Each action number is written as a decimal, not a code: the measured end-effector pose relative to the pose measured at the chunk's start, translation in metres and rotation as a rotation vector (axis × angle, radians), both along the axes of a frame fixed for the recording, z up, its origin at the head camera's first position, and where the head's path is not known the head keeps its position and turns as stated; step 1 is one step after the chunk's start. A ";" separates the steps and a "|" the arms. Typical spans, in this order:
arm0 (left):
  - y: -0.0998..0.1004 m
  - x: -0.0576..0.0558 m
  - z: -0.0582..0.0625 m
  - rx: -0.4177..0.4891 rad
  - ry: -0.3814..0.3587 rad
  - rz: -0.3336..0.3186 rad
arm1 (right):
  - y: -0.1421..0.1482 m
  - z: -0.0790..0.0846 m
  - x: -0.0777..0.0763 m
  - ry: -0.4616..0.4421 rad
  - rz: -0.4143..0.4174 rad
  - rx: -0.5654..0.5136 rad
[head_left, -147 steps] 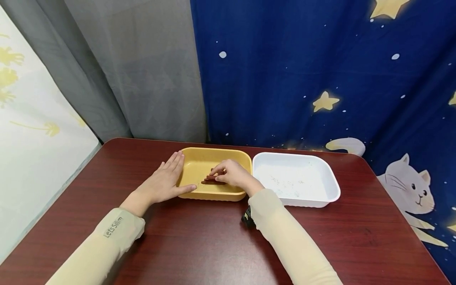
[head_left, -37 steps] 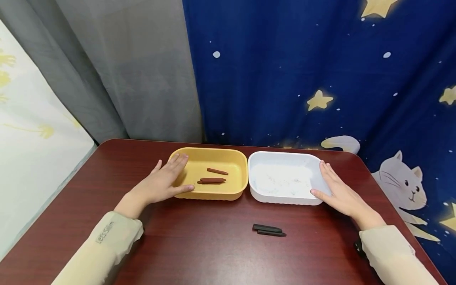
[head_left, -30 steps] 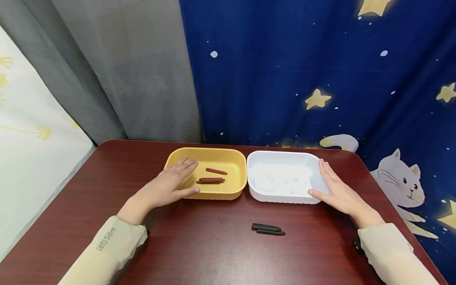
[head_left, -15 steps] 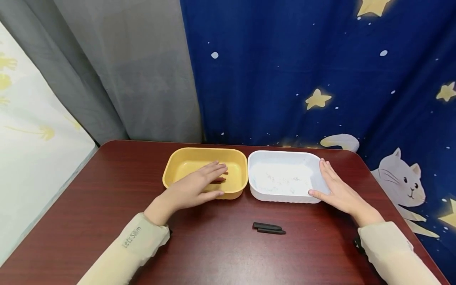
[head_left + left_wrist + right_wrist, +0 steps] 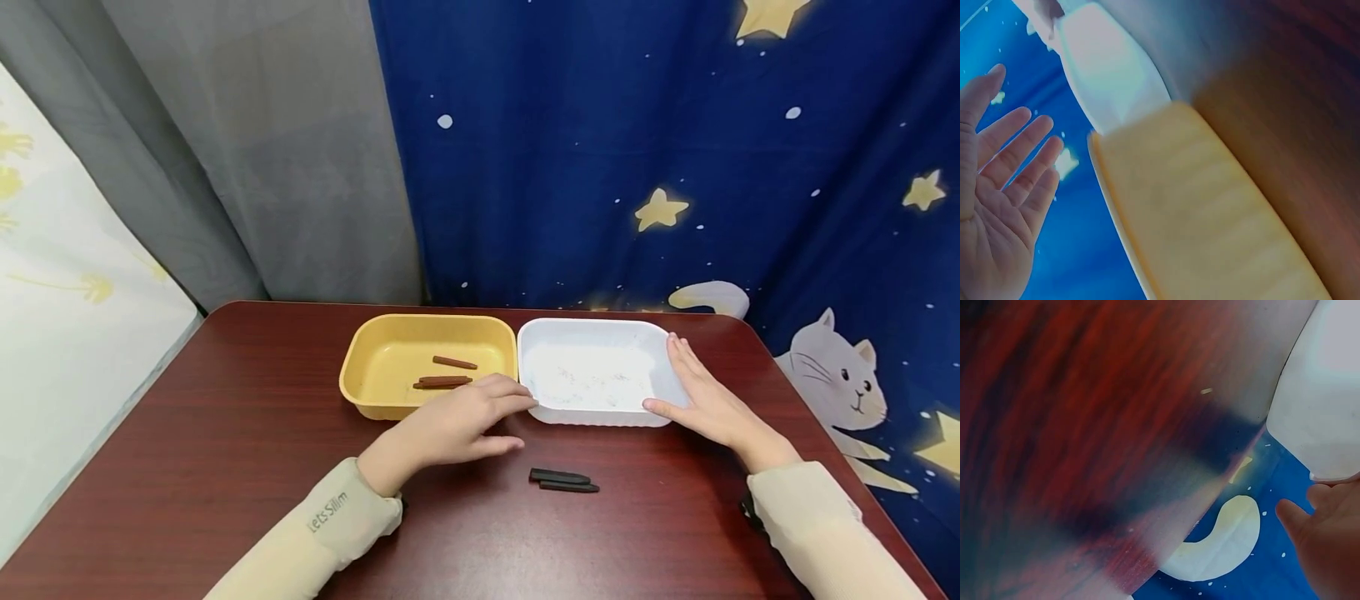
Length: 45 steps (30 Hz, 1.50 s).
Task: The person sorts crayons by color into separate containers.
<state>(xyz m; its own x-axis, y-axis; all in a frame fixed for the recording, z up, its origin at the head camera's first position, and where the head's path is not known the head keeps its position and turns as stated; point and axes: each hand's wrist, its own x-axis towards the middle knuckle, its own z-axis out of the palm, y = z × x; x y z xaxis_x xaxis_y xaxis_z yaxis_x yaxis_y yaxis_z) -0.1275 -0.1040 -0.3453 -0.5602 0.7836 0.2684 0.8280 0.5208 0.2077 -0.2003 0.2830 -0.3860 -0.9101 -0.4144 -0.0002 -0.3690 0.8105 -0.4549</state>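
My left hand (image 5: 465,421) hovers over the front right corner of the yellow tray (image 5: 397,354), its fingers relaxed and holding nothing; the left wrist view shows the bare palm (image 5: 1000,212). Behind it, inside the tray, lie brown crayons (image 5: 442,382), a few bunched together and another crayon (image 5: 454,362) set apart. My right hand (image 5: 716,408) rests against the right end of the white tray (image 5: 600,354), thumb at the front rim and fingers along the side. Black crayons (image 5: 562,480) lie side by side on the table, just right of my left thumb.
Both trays stand side by side near the back of the dark red wooden table (image 5: 480,542). Small specks mark the white tray's floor. A blue starry curtain (image 5: 540,167) and a grey curtain (image 5: 300,167) hang behind the table's far edge.
Earlier my right hand was at the brown crayons; it has since gone to the white tray and stays there. My left hand has left the yellow tray's left end and moved right across its front.
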 end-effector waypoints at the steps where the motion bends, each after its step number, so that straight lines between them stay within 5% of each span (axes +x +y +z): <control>1: 0.003 0.001 -0.001 -0.013 -0.003 -0.006 | 0.000 0.000 0.000 0.001 0.001 -0.002; 13: 0.034 0.005 -0.013 -0.148 -0.059 -0.068 | -0.001 -0.001 -0.002 -0.018 -0.009 0.002; 25: 0.045 -0.009 -0.022 -0.216 -0.267 -0.050 | 0.001 0.000 -0.003 -0.013 -0.004 -0.012; 45: 0.059 -0.009 -0.030 -0.292 -0.293 -0.026 | 0.000 -0.001 -0.001 -0.029 -0.023 -0.024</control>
